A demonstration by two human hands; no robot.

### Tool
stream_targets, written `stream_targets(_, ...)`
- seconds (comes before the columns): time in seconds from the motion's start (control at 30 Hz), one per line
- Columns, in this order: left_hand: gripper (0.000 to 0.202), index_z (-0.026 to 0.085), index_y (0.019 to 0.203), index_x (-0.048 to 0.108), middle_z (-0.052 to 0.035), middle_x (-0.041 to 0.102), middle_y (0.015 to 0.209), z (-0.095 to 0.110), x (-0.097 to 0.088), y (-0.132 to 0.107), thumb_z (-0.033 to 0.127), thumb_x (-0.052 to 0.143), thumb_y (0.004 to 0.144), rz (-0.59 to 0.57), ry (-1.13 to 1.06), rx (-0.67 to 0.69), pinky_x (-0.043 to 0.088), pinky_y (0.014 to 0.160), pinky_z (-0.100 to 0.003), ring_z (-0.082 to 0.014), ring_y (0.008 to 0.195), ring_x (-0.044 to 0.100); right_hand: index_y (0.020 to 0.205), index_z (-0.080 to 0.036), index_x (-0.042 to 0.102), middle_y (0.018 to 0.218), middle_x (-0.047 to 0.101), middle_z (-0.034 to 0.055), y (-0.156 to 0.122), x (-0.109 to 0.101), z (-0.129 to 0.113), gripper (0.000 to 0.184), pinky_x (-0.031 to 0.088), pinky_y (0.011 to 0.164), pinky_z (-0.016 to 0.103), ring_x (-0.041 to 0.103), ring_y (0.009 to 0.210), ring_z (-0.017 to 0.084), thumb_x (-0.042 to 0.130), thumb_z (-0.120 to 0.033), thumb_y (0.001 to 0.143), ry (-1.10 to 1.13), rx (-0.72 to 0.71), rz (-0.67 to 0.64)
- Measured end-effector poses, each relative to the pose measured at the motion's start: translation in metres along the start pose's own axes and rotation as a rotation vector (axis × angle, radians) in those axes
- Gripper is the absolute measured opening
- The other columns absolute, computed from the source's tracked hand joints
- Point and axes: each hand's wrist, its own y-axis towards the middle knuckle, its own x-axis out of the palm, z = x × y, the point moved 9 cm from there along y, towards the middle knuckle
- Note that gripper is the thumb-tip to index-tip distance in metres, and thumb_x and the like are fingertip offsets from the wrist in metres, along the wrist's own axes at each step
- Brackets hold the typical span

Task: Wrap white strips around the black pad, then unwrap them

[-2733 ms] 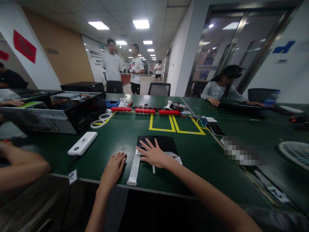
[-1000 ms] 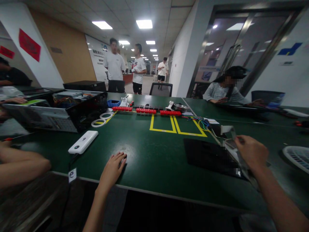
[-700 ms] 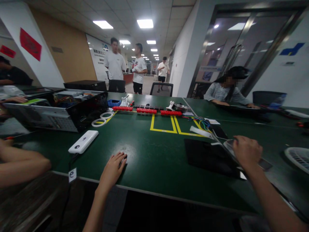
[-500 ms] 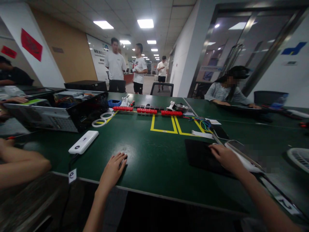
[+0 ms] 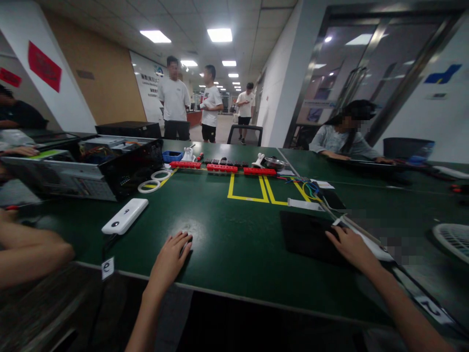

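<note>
My left hand lies flat, palm down, on the green table near its front edge, fingers together and stretched forward, holding nothing. My right hand rests open on the right part of a black flat mat, fingertips on it. A white strip lies just beyond the mat. Pale flat items lie at the mat's right edge, partly blurred.
A white oblong device lies left of my left hand. Yellow tape rectangles, red blocks, coloured wires and white tape rings sit farther back. An open computer case stands left. Another person's arm is at left. People stand and sit beyond.
The black mat and white strip moved from the table's middle to the right. My right hand let go of what it lifted and now rests on the mat. My left hand stayed put.
</note>
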Motion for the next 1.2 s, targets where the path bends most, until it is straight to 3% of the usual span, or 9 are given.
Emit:
stream_targets(0.27,0.035,0.019,0.116,0.061,-0.0085,0.060,0.125,0.000,0.001,0.000,0.034,0.040,0.092,0.000,0.017,0.000,0.032,0.106,-0.045,-0.0229,0.123,0.049,0.107,-0.009,0.056,0.107,0.063,0.0171,0.006,0.002,-0.005,0.048,0.045,0.088,0.038,0.059,0.096,0.026,0.031,-0.044,0.087,0.212,0.079,-0.119)
stream_targets(0.4,0.035,0.020,0.116,0.061,-0.0075,0.060,0.126,0.000,0.000,0.000,0.034,0.040,0.092,0.007,0.017,0.002,0.032,0.106,-0.045,-0.0227,0.124,0.048,0.115,-0.010,0.056,0.115,0.059,0.0177,0.004,-0.002,-0.043,0.051,0.041,0.092,0.040,0.057,0.103,0.027,0.034,-0.046,0.086,0.148,0.004,-0.223)
stream_targets(0.5,0.035,0.020,0.117,0.061,-0.0078,0.060,0.126,0.001,0.000,0.000,0.034,0.041,0.092,0.005,0.026,0.005,0.031,0.107,-0.044,-0.0227,0.124,0.048,0.122,-0.014,0.054,0.118,0.055,0.0191,-0.005,-0.009,-0.078,0.056,0.044,0.085,0.044,0.055,0.104,0.032,0.039,-0.053,0.084,0.043,0.009,-0.271)
stream_targets(0.67,0.036,0.019,0.119,0.059,-0.0089,0.059,0.127,0.002,0.001,0.001,0.033,0.041,0.092,-0.017,0.050,-0.003,0.032,0.106,-0.045,-0.0229,0.123,0.049,0.125,-0.022,0.053,0.124,0.047,0.0210,-0.012,-0.024,-0.119,0.057,0.046,0.079,0.046,0.056,0.103,0.036,0.039,-0.059,0.084,0.016,0.020,-0.241)
stream_targets(0.8,0.036,0.017,0.118,0.060,-0.0098,0.059,0.126,0.002,0.001,0.001,0.032,0.042,0.091,-0.024,0.040,-0.001,0.032,0.106,-0.045,-0.0235,0.123,0.049,0.132,-0.021,0.047,0.136,0.035,0.0261,0.001,-0.021,-0.086,0.060,0.044,0.082,0.045,0.060,0.099,0.034,0.022,-0.056,0.090,0.070,0.177,-0.228)
stream_targets(0.9,0.035,0.018,0.118,0.060,-0.0095,0.059,0.126,0.003,-0.001,0.000,0.032,0.042,0.091,-0.012,0.032,0.000,0.032,0.106,-0.045,-0.0232,0.123,0.048,0.136,-0.009,0.041,0.128,0.041,0.0339,0.012,-0.014,-0.045,0.068,0.046,0.075,0.046,0.061,0.098,0.037,0.017,-0.055,0.091,0.044,0.306,-0.216)
stream_targets(0.97,0.036,0.018,0.118,0.060,-0.0094,0.059,0.127,0.004,-0.001,0.000,0.032,0.041,0.091,-0.006,0.028,-0.002,0.032,0.106,-0.045,-0.0231,0.123,0.048,0.124,-0.002,0.052,0.118,0.050,0.0339,0.015,-0.012,-0.028,0.066,0.046,0.073,0.046,0.061,0.097,0.038,0.024,-0.051,0.090,0.016,0.325,-0.212)
stream_targets(1.07,0.036,0.017,0.117,0.061,-0.0101,0.060,0.126,0.005,-0.002,-0.001,0.032,0.042,0.091,0.001,0.027,-0.005,0.032,0.106,-0.045,-0.0236,0.123,0.049,0.104,-0.005,0.064,0.107,0.058,0.0270,0.015,-0.012,-0.029,0.051,0.046,0.076,0.044,0.062,0.093,0.034,0.034,-0.043,0.089,0.013,0.280,-0.206)
stream_targets(1.2,0.034,0.020,0.116,0.061,-0.0086,0.060,0.125,0.005,-0.002,-0.001,0.032,0.042,0.091,0.008,0.032,-0.007,0.032,0.106,-0.045,-0.0230,0.123,0.049,0.101,-0.011,0.066,0.101,0.062,0.0181,0.009,-0.015,-0.070,0.045,0.047,0.080,0.038,0.062,0.090,0.026,0.035,-0.042,0.089,0.123,0.108,-0.203)
